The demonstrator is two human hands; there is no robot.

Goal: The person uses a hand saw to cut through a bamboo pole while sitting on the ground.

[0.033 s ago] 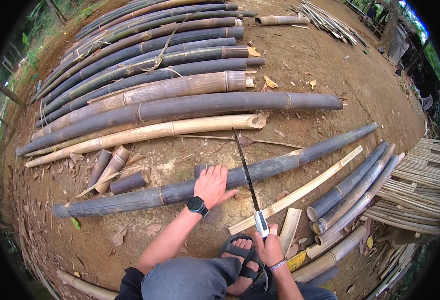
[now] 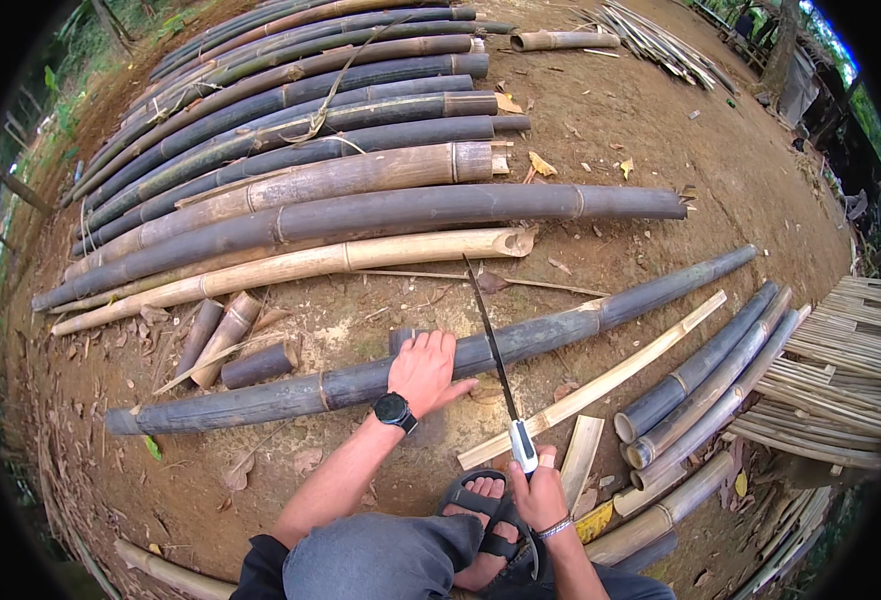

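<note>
A long dark bamboo pole (image 2: pixel 381 378) lies slantwise across the ground in front of me. My left hand (image 2: pixel 424 372) grips it from above, fingers curled over its far side and thumb stretched toward the right. In my right hand (image 2: pixel 541 498) is a handsaw (image 2: pixel 493 345), its fingers wrapped round the white-and-dark handle. The thin dark blade points away from me and crosses the pole just right of my left hand. Whether its teeth are in a cut cannot be made out. A short dark bamboo piece (image 2: pixel 401 340) sits behind the pole, partly hidden by my left hand.
Beyond lies a row of long bamboo poles (image 2: pixel 381 205), with a pale pole (image 2: pixel 301 267) nearest. Short offcuts (image 2: pixel 231 335) rest at left. Split strips (image 2: pixel 601 385), cut bamboo lengths (image 2: pixel 701 375) and a slatted bamboo stack (image 2: pixel 821 390) are at right. My sandalled foot (image 2: pixel 481 540) is close below the saw.
The saw's blade tip has shifted very slightly left. My left hand and the bamboo pole have not visibly moved.
</note>
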